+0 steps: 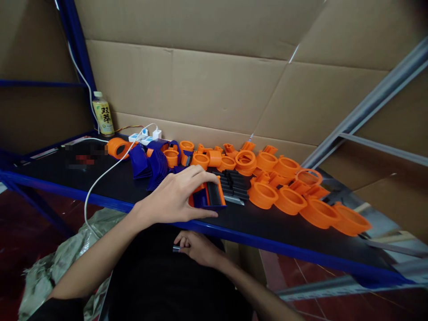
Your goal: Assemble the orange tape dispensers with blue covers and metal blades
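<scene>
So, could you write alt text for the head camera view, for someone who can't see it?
A person's left hand holds an orange-and-blue plastic part over a black-topped workbench, while the right hand grips a small dark piece near the body. Orange ring-shaped parts and black strips lie on the bench.

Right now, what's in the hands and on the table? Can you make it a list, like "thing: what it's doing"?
left hand: holding an orange-and-blue part, with black showing on it
right hand: holding a small shiny piece, on the near side of the table
orange rings: lots, most of them in rows to the right
blue parts: in stacks, left of most rings
black strips: bunched beside the orange-and-blue part
bottle: standing at the far left, yellow label
power strip: white, near the cardboard wall
</scene>
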### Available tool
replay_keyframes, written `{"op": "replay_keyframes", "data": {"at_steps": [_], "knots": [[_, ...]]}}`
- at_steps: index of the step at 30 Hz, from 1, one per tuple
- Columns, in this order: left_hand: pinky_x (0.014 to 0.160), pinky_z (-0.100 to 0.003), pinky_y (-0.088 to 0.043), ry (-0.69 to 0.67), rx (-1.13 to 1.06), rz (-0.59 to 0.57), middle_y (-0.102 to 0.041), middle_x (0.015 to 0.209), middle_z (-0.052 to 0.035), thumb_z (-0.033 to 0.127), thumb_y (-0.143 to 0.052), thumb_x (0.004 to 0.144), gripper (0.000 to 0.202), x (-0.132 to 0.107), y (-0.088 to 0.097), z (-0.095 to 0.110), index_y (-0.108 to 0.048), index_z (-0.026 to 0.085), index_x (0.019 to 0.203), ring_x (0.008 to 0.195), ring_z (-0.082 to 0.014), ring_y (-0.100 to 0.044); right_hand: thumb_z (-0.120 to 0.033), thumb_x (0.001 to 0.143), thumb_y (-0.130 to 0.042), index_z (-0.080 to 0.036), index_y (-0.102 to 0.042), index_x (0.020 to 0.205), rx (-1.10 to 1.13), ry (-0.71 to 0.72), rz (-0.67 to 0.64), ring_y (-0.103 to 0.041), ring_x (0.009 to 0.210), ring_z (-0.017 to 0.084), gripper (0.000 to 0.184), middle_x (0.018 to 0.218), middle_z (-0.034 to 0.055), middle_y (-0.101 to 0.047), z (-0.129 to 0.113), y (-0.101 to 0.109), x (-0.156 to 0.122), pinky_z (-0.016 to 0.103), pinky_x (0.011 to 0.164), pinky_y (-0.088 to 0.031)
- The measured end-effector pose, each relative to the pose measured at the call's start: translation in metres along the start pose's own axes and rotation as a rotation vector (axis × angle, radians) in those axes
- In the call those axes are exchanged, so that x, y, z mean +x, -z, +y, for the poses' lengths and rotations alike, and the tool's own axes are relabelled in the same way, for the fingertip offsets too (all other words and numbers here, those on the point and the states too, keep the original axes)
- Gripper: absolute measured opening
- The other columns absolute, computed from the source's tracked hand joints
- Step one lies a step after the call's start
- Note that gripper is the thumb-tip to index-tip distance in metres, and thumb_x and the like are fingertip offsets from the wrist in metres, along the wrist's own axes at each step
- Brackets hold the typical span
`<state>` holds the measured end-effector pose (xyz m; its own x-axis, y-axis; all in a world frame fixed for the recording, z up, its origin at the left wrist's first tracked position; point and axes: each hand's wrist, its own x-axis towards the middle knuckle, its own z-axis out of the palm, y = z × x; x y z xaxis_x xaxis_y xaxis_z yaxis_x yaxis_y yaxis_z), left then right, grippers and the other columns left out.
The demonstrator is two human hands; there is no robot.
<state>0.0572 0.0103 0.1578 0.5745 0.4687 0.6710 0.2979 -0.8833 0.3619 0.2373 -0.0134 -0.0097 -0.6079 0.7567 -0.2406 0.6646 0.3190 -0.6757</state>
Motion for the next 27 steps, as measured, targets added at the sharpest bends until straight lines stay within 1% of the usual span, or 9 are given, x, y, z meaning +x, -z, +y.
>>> {"op": "replay_keyframes", "data": {"at_steps": [2,4,6,7,9,11,14,19,27], "knots": [[0.093,-0.042,-0.054,0.017,0.067,-0.006,-0.066,0.124,-0.0073,0.052,-0.076,0.083,0.055,-0.001,0.003,0.002,-0.057,0.026,0.128,0.114,-0.0272,-0.064,-0.012,0.087,-0.062,-0.02,-0.072,0.099,-0.089,0.08,0.142,-0.067,0.107,0.022,0.018,0.108,0.0059,-0.074,-0.021,0.007,-0.03,0.033,0.096,-0.049],[0.093,-0.04,-0.054,0.02,0.119,0.004,-0.066,0.124,-0.006,0.051,-0.076,0.084,0.055,-0.002,0.006,0.003,-0.055,0.026,0.128,0.115,-0.0252,-0.064,-0.015,0.089,-0.065,-0.022,-0.073,0.096,-0.088,0.124,0.205,-0.068,0.096,0.019,0.013,0.102,0.0039,-0.074,-0.043,0.023,-0.069,0.03,0.088,-0.051],[0.091,-0.038,-0.055,0.005,0.15,0.019,-0.066,0.122,-0.0053,0.051,-0.076,0.084,0.055,-0.003,0.006,0.004,-0.055,0.025,0.127,0.114,-0.0237,-0.064,-0.02,0.089,-0.071,-0.024,-0.073,0.091,0.012,0.152,0.279,-0.069,0.086,0.016,0.005,0.095,0.0015,-0.074,-0.063,0.05,-0.107,0.026,0.08,-0.052],[0.09,-0.038,-0.055,-0.004,0.161,0.02,-0.066,0.122,-0.0053,0.051,-0.076,0.084,0.054,-0.004,0.006,0.004,-0.054,0.025,0.127,0.113,-0.0233,-0.064,-0.024,0.087,-0.075,-0.024,-0.074,0.089,0.072,0.155,0.35,-0.069,0.081,0.015,0.002,0.09,0.0009,-0.074,-0.071,0.066,-0.122,0.025,0.075,-0.053],[0.088,-0.037,-0.056,-0.022,0.18,0.006,-0.066,0.121,-0.0058,0.052,-0.074,0.085,0.054,-0.003,0.003,0.003,-0.054,0.025,0.128,0.111,-0.0232,-0.065,-0.032,0.08,-0.083,-0.021,-0.071,0.079,0.183,0.142,0.573,-0.066,0.068,0.014,0.016,0.077,0.0007,-0.07,-0.08,0.101,-0.14,0.024,0.062,-0.052],[0.086,-0.037,-0.056,-0.03,0.211,-0.011,-0.066,0.12,-0.0067,0.052,-0.073,0.087,0.053,-0.002,-0.001,0.001,-0.054,0.024,0.127,0.111,-0.0239,-0.065,-0.038,0.074,-0.087,-0.02,-0.068,0.077,0.31,0.117,0.729,-0.058,0.051,0.011,0.026,0.068,-0.0004,-0.067,-0.083,0.132,-0.138,0.022,0.047,-0.046],[0.084,-0.038,-0.057,-0.038,0.277,-0.013,-0.067,0.118,-0.0077,0.051,-0.072,0.088,0.052,-0.001,-0.006,-0.001,-0.054,0.022,0.127,0.11,-0.025,-0.065,-0.041,0.074,-0.087,-0.018,-0.068,0.08,0.453,0.12,0.708,-0.049,0.039,0.007,0.031,0.058,-0.0018,-0.064,-0.084,0.159,-0.112,0.02,0.037,-0.038],[0.082,-0.037,-0.057,-0.063,0.343,0.018,-0.067,0.116,-0.0076,0.049,-0.071,0.089,0.05,0.0,-0.009,-0.003,-0.054,0.02,0.126,0.107,-0.0243,-0.064,-0.045,0.078,-0.083,-0.015,-0.067,0.079,0.496,0.117,0.606,-0.045,0.034,0.005,0.034,0.052,-0.0012,-0.063,-0.089,0.164,-0.078,0.017,0.034,-0.03],[0.079,-0.037,-0.056,-0.099,0.431,0.032,-0.067,0.115,-0.0081,0.048,-0.067,0.092,0.048,0.001,-0.01,-0.005,-0.054,0.019,0.128,0.103,-0.0241,-0.064,-0.047,0.077,-0.083,-0.016,-0.063,0.074,0.458,0.08,0.528,-0.041,0.033,0.003,0.037,0.05,-0.0034,-0.06,-0.097,0.169,-0.075,0.016,0.032,-0.026]]}}
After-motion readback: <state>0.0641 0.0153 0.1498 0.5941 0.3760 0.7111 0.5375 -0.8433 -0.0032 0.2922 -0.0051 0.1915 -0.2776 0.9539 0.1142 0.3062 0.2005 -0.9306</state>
